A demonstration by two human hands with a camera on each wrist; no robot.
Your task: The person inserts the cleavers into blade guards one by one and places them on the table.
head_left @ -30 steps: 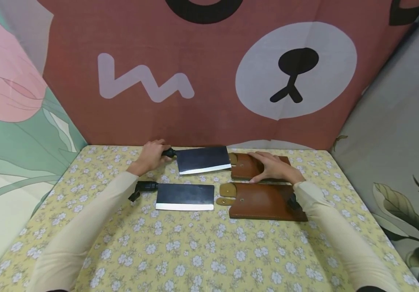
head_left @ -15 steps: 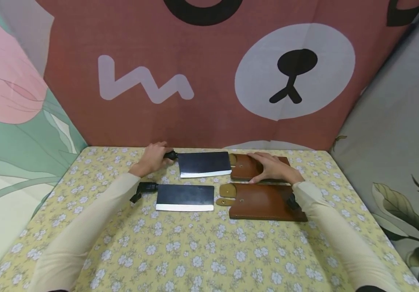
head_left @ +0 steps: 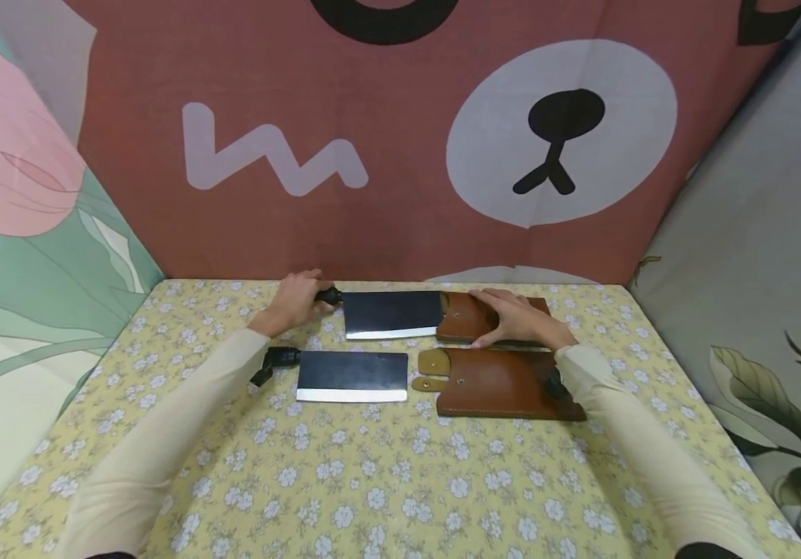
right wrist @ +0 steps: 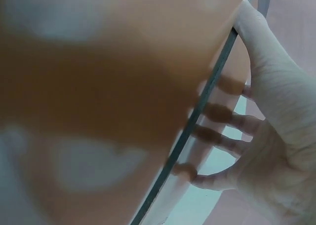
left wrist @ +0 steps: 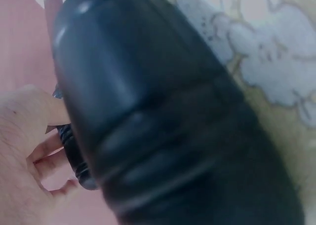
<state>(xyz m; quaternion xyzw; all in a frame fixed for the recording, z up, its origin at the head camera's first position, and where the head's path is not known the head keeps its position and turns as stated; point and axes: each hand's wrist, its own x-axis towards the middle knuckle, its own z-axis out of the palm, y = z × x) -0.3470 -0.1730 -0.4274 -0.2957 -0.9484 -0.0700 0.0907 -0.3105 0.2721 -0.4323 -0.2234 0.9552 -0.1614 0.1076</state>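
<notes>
My left hand [head_left: 294, 301] grips the black handle [left wrist: 76, 158] of the far cleaver [head_left: 392, 312]. That blade lies nearly level, bright edge toward me, its right end overlapping the mouth of a brown leather sheath [head_left: 458, 320]. My right hand [head_left: 515, 317] holds this sheath, thumb at the near edge and fingers spread across toward the far side. In the right wrist view the thumb [right wrist: 254, 25] meets the dark edge. A second cleaver [head_left: 353, 371] lies in front, its ridged handle [left wrist: 158, 116] filling the left wrist view.
A second brown sheath [head_left: 494, 380] lies at the near right, tan flap and snap strap [head_left: 431, 383] pointing left. A yellow floral cloth [head_left: 372, 481] covers the table. The red bear-print backdrop [head_left: 268, 233] rises at the back edge, with printed cloth on both sides.
The far cleaver has levelled out and come down, then shifted slightly right until its end overlaps the sheath mouth. My right hand keeps its hold; the near cleaver and near sheath stay put.
</notes>
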